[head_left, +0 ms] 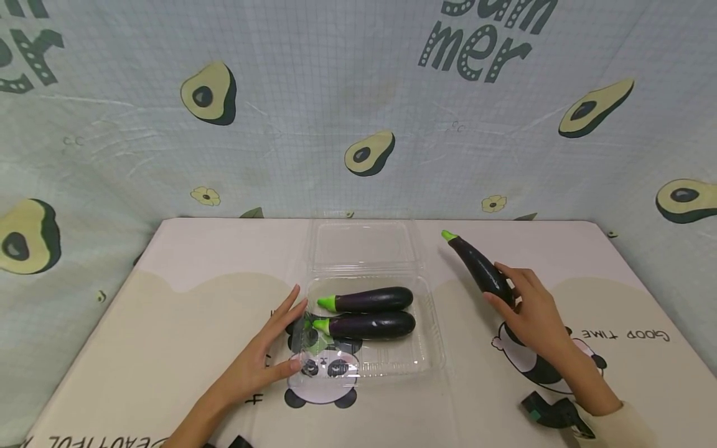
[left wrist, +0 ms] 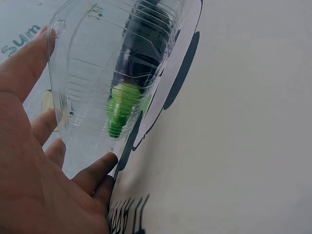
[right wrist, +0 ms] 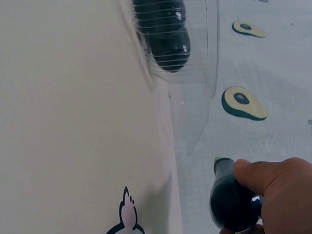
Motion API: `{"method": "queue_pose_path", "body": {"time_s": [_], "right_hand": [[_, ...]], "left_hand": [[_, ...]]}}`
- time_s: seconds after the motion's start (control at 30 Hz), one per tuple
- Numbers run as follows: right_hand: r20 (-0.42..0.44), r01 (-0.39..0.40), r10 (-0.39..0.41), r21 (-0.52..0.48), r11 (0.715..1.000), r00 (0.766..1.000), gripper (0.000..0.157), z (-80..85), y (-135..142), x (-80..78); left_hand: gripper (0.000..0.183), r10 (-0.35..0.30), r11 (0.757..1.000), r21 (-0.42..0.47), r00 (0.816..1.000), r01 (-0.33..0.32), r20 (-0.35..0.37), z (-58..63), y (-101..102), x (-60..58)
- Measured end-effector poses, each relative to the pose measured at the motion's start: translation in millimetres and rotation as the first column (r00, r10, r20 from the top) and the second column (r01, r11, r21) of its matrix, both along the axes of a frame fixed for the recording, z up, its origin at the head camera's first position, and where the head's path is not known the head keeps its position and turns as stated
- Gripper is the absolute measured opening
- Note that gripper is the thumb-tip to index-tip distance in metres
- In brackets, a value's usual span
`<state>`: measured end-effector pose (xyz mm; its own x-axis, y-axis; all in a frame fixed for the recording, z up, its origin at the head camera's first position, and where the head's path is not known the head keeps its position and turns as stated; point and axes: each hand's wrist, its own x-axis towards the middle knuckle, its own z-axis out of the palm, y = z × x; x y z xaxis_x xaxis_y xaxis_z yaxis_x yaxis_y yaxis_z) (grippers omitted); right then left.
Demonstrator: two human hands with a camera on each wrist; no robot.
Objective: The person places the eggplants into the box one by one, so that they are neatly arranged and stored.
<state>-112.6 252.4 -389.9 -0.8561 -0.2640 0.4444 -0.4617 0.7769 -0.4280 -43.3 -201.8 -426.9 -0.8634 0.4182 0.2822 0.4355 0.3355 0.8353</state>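
My right hand (head_left: 533,316) holds an eggplant (head_left: 475,264) by its thick end, thumb and fingers on either side, with the green stem pointing up and left. In the right wrist view the same eggplant (right wrist: 229,200) shows under the thumb. Two more eggplants, the upper one (head_left: 375,300) and the lower one (head_left: 372,326), lie side by side in a clear plastic clamshell box (head_left: 428,361), green stems to the left. My left hand (head_left: 259,359) rests at the box's left side with fingers spread; in the left wrist view a fingertip touches the clear rim (left wrist: 58,97).
The box's clear lid (head_left: 364,242) lies open toward the back of the table (head_left: 213,348). Black devices (head_left: 557,414) sit at the wrists. Behind the table hangs a patterned cloth (head_left: 302,93) with avocados.
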Motion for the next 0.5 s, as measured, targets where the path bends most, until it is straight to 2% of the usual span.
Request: {"method": "queue_pose_path", "body": {"time_s": [0.23,0.5], "right_hand": [[-0.032,-0.033,0.033,-0.005,0.999,0.999,0.062,2.9,-4,-0.9],[-0.032,-0.068,0.067,-0.008,0.998,0.997,0.063,8.5,-13,0.8]], "left_hand": [[0.081,0.000,1.000,-0.005,1.000,0.000,-0.001,-1.0,0,-0.7],[0.081,0.004,1.000,-0.013,1.000,-0.004,-0.004,0.4,0,0.3]]}}
